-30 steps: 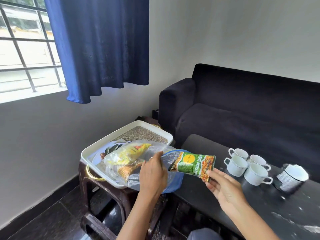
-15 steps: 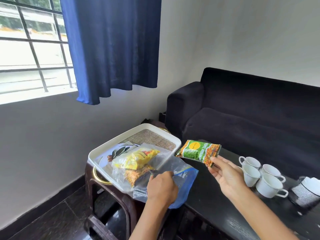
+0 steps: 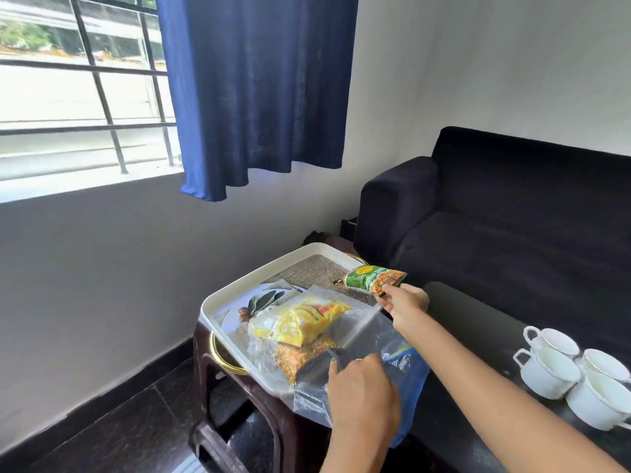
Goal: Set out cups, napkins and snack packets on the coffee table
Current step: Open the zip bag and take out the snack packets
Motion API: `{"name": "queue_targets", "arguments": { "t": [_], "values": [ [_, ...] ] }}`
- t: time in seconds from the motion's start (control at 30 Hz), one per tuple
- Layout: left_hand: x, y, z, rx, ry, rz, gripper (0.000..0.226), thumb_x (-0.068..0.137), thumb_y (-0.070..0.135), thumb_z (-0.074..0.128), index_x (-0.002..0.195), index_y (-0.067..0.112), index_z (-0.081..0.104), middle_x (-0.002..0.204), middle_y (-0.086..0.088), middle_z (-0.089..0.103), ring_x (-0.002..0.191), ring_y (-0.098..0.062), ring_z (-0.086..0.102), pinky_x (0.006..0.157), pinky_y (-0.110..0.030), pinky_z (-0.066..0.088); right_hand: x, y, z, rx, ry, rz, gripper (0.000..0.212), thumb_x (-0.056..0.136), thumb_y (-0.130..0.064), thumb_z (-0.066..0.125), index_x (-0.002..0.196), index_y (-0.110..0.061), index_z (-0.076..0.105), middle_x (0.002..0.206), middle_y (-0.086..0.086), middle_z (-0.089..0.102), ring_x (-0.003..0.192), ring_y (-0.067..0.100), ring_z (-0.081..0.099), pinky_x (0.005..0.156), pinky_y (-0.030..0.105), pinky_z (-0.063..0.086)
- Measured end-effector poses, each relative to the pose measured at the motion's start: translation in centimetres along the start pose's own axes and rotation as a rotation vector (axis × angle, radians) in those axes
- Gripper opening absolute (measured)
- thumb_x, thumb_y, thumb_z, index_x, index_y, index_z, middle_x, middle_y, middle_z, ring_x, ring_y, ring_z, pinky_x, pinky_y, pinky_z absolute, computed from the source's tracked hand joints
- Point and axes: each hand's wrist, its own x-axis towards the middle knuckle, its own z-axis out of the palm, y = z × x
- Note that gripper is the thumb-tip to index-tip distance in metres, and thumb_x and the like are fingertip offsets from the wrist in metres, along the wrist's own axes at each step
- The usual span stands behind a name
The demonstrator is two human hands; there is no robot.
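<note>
Scanning left to right: tray (image 3: 239,285) is carrying the yellow packet (image 3: 300,322). My left hand (image 3: 358,387) is gripping the clear bag (image 3: 362,339); my right hand (image 3: 406,302) is pinching the green packet (image 3: 374,279) by one corner above the tray. A pinch that thin is risking a drop short of the table (image 3: 478,336), cups (image 3: 577,373) waiting.

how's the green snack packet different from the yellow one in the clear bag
The small green printed snack packet is held in the air, pinched at one corner by the right hand; the yellow snack packet lies on the white tray.
The green one is out in the open; the yellow one sits inside the clear plastic bag.
The green one looks smaller.
Both are sealed, printed packets.
</note>
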Motion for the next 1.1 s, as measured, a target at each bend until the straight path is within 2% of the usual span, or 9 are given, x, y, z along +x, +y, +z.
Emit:
{"name": "queue_targets", "arguments": {
  "t": [0.1, 0.2, 0.37, 0.5, 0.63, 0.87, 0.93, 1.03, 1.1],
  "values": [
    [-0.2, -0.1, 0.0, -0.014, -0.001, -0.004, 0.037, 0.089, 0.009, 0.038, 0.122, 0.013, 0.055, 0.117, -0.012, 0.065, 0.115, -0.029, 0.055, 0.115, -0.036, 0.02, 1.4, 1.6, 1.1, -0.215, 0.054, -0.05, 0.058, 0.08, 0.017, 0.06, 0.131, -0.001, 0.038, 0.128, 0.026, 0.051, 0.097, 0.042, 0.065, 0.065, 0.036, 0.058],
    [-0.3, -0.1, -0.1, -0.032, 0.009, -0.008, 0.037, 0.089, 0.009, 0.038, 0.122, 0.013, 0.055, 0.117, -0.012, 0.065, 0.115, -0.029, 0.055, 0.115, -0.036, 0.019, 2.3, 2.5, 1.3, -0.483, 0.108, -0.21, 0.04, 0.078, 0.008, 0.064, 0.113, -0.003, 0.049, 0.122, 0.024, 0.057, 0.099, 0.042, 0.064, 0.082, 0.048, 0.056],
    [-0.4, 0.0, -0.1, -0.055, 0.001, -0.025, 0.034, 0.089, 0.007, 0.039, 0.117, 0.01, 0.056, 0.113, -0.014, 0.066, 0.113, -0.03, 0.056, 0.117, -0.037, 0.016, 2.2, 2.1, 0.3, -1.018, 0.069, -0.37, 0.028, 0.076, -0.018, 0.075, 0.101, -0.007, 0.069, 0.11, 0.014, 0.068, 0.103, 0.035, 0.063, 0.082, 0.037, 0.053],
    [-0.5, 0.0, -0.2, -0.043, 0.013, -0.015, 0.032, 0.091, 0.013, 0.037, 0.117, 0.009, 0.056, 0.115, -0.015, 0.065, 0.114, -0.031, 0.055, 0.118, -0.038, 0.014, 2.0, 1.6, -1.8, -0.885, -0.071, -0.303, 0.014, 0.082, -0.022, 0.069, 0.082, -0.008, 0.067, 0.087, 0.014, 0.065, 0.081, 0.029, 0.06, 0.072, 0.035, 0.047],
    [-0.4, 0.1, -0.2, -0.028, 0.037, -0.013, 0.035, 0.089, 0.008, 0.037, 0.119, 0.01, 0.054, 0.116, -0.014, 0.064, 0.115, -0.03, 0.055, 0.118, -0.037, 0.012, -0.1, -0.4, -4.5, -0.658, -0.082, -0.349, 0.014, 0.087, -0.018, 0.06, 0.082, -0.007, 0.067, 0.073, 0.005, 0.063, 0.058, 0.016, 0.053, 0.052, 0.027, 0.043],
    [-0.4, 0.5, -1.1, -0.228, 0.226, 0.018, 0.048, 0.084, 0.002, 0.036, 0.128, 0.014, 0.051, 0.117, -0.01, 0.065, 0.112, -0.03, 0.054, 0.107, -0.037, 0.031, -7.9, 0.8, -10.3, -0.337, 0.035, -0.535, 0.017, 0.081, -0.01, 0.059, 0.065, -0.014, 0.062, 0.048, -0.002, 0.054, 0.052, 0.016, 0.049, 0.053, 0.03, 0.041],
    [-0.5, 0.7, -1.3, -0.309, 0.303, 0.022, 0.051, 0.086, 0.001, 0.035, 0.133, 0.014, 0.049, 0.118, -0.009, 0.066, 0.112, -0.03, 0.055, 0.1, -0.035, 0.037, -9.9, 2.4, -11.3, -0.356, -0.023, -0.529, 0.021, 0.081, -0.006, 0.06, 0.062, -0.013, 0.062, 0.047, 0.001, 0.057, 0.047, 0.01, 0.052, 0.049, 0.026, 0.045],
    [-0.7, 1.2, -1.8, -0.305, 0.558, 0.116, 0.048, 0.078, 0.008, 0.032, 0.113, 0.007, 0.064, 0.089, -0.007, 0.073, 0.084, -0.028, 0.067, 0.082, -0.026, 0.05, -12.2, 3.9, -11.5, -0.43, -0.192, -0.472, 0.022, 0.083, -0.001, 0.062, 0.063, -0.01, 0.066, 0.051, -0.001, 0.065, 0.046, 0.0, 0.055, 0.048, 0.014, 0.044],
    [-1.1, 1.7, -2.0, -0.276, 0.586, 0.173, 0.051, 0.07, 0.008, 0.036, 0.112, 0.005, 0.064, 0.084, -0.005, 0.073, 0.079, -0.027, 0.068, 0.087, -0.028, 0.05, -12.6, 3.9, -10.8, -0.529, -0.277, -0.46, 0.025, 0.083, -0.005, 0.064, 0.061, -0.016, 0.068, 0.055, -0.007, 0.068, 0.048, -0.004, 0.055, 0.052, 0.017, 0.044]
  ]
}}
